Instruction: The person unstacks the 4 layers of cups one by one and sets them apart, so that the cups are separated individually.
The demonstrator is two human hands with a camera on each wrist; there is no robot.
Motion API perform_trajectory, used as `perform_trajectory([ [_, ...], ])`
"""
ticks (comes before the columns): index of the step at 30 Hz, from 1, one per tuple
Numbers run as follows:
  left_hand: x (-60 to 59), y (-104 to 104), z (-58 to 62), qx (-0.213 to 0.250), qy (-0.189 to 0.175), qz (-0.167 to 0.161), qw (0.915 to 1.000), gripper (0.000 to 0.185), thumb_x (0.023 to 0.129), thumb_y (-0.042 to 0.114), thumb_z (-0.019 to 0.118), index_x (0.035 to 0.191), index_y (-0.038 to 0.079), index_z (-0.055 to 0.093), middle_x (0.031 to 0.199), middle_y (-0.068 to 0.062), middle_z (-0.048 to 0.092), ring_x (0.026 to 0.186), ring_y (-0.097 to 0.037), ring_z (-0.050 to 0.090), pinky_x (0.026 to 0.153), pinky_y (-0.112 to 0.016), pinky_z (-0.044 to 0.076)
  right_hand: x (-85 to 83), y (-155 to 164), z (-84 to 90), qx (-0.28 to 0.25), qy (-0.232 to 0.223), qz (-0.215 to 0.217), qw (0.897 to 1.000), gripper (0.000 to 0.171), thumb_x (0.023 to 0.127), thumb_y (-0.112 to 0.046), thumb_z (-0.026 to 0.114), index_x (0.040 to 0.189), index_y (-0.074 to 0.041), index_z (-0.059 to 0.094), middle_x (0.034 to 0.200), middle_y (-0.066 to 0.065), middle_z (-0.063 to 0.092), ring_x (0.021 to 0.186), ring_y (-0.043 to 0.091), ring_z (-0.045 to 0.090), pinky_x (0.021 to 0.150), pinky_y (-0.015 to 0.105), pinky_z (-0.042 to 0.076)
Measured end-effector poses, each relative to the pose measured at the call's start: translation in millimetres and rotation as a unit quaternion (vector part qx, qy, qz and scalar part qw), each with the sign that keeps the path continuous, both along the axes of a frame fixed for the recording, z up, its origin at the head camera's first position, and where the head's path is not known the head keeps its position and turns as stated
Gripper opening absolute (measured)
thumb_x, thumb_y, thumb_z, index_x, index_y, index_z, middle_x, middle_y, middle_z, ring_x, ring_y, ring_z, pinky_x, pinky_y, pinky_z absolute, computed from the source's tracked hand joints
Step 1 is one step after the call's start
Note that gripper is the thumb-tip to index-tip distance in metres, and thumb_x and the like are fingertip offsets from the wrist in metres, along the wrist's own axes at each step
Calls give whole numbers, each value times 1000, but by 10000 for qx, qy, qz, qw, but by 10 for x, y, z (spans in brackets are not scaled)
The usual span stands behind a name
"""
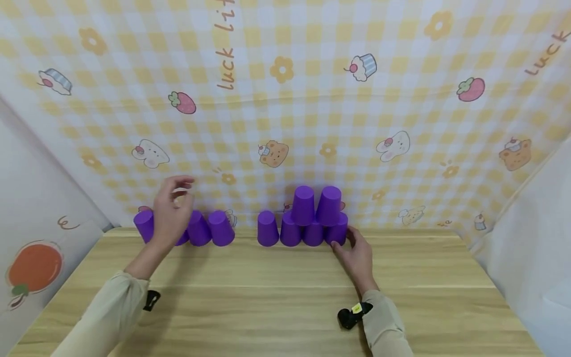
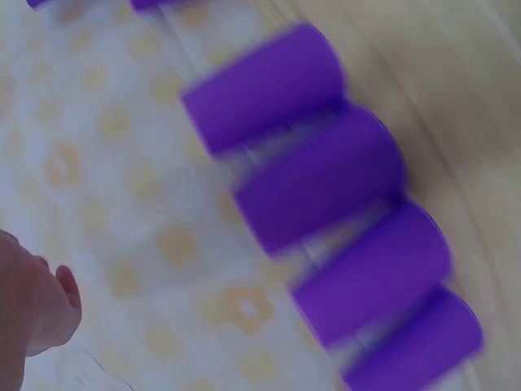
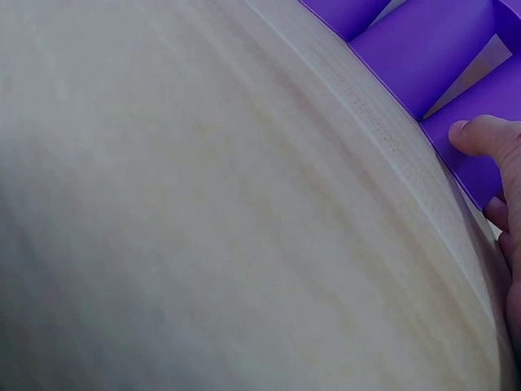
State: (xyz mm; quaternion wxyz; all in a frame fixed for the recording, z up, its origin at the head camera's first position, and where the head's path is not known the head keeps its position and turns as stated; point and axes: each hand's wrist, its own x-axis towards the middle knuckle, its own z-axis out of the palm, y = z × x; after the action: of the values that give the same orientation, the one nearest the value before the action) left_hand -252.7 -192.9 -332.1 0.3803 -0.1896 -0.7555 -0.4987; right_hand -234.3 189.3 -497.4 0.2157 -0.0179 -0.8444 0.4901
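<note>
1. Head view: purple cups upside down along the back edge of the wooden worktop (image 1: 276, 297), against a checked yellow backdrop (image 1: 285, 99). Two groups: a left row (image 1: 209, 229) at about 10 o'clock from the middle of the worktop, and a stacked bunch (image 1: 308, 218) at about 12 to 1 o'clock.

2. The stack has four cups on the bottom and two sitting on top of them, over the three right-hand base cups. So it looks like a pyramid build that's partway up, not finished.

3. Right hand (image 1: 357, 255) is at the 3 o'clock end of the bottom row. The right wrist view shows the thumb (image 3: 480, 134) pressed on the end cup (image 3: 476, 167), fingers loosely bent beside it. To me that reads as steadying or nudging, not a full wrap-around grip.

4. Left hand (image 1: 171, 210) is raised in front of the left row, fingers loosely spread and a bit curled, holding nothing that I can see. The left wrist view is blurry, but it shows four cups side by side (image 2: 326, 195) with only the edge of the hand (image 2: 37, 301) in the corner, not touching them.

5. My guess at the step: left hand is about to pick up a cup from the loose row.

6. That calls for a light pinch on one cup, lifted straight up so its neighbours stay put, while the right hand keeps the base from sliding.
</note>
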Motion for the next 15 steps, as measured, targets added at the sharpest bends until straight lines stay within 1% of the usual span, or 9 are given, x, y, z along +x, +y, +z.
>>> perform_trajectory([
  [3, 91, 263, 80, -164, -248, -325, 9990, 33, 70, -18, 43, 100, -8, 53, 98, -17, 54, 85, -30, 49, 71, -28, 45, -4, -7, 11, 13, 30, -12, 10000, 55, 68, -20, 72, 116, -9, 49, 108, 8, 56, 100, 19, 51, 87, 30, 40],
  [5, 119, 410, 90, -207, -438, -435, 9979, 31, 72, -15, 47, 101, -7, 52, 100, -17, 53, 85, -29, 49, 70, -31, 45, -5, -10, 17, 2, 40, -25, 10000, 55, 68, -20, 72, 116, -9, 49, 108, 7, 56, 101, 19, 51, 87, 30, 40],
  [8, 139, 598, 70, -161, -825, -555, 9949, 29, 75, -8, 53, 104, -5, 51, 101, -17, 52, 86, -29, 49, 71, -38, 45, -6, -11, 11, 25, -7, -58, 10000, 56, 68, -21, 72, 117, -10, 49, 109, 7, 56, 101, 19, 51, 87, 29, 40],
  [9, 145, 657, 59, -95, -983, -586, 9934, 28, 76, -5, 55, 104, -5, 51, 102, -17, 52, 87, -29, 49, 71, -39, 45, -6, -12, 7, 30, -26, -51, 10000, 56, 68, -21, 72, 117, -10, 49, 109, 7, 56, 101, 19, 51, 87, 29, 40],
  [11, 155, 759, 34, 152, -1362, -777, 9875, 27, 79, 0, 55, 105, -4, 50, 104, -17, 51, 88, -27, 48, 73, -39, 45, -4, -14, 1, 71, -57, -62, 9999, 56, 68, -21, 72, 117, -10, 49, 109, 7, 56, 101, 19, 51, 87, 29, 40],
  [13, 165, 853, 15, 504, -1719, -965, 9791, 26, 81, 3, 53, 106, -4, 49, 106, -18, 50, 90, -26, 48, 75, -38, 44, -2, -17, -1, 84, -46, -83, 9999, 56, 68, -21, 73, 117, -10, 49, 108, 7, 56, 101, 19, 51, 87, 29, 40],
  [15, 178, 941, -3, 935, -2006, -1077, 9692, 25, 83, 3, 51, 106, -4, 49, 108, -18, 50, 91, -25, 48, 75, -35, 44, 1, -21, -3, 100, -29, -90, 9999, 55, 68, -21, 73, 116, -10, 50, 107, 7, 56, 100, 19, 51, 87, 29, 41],
])
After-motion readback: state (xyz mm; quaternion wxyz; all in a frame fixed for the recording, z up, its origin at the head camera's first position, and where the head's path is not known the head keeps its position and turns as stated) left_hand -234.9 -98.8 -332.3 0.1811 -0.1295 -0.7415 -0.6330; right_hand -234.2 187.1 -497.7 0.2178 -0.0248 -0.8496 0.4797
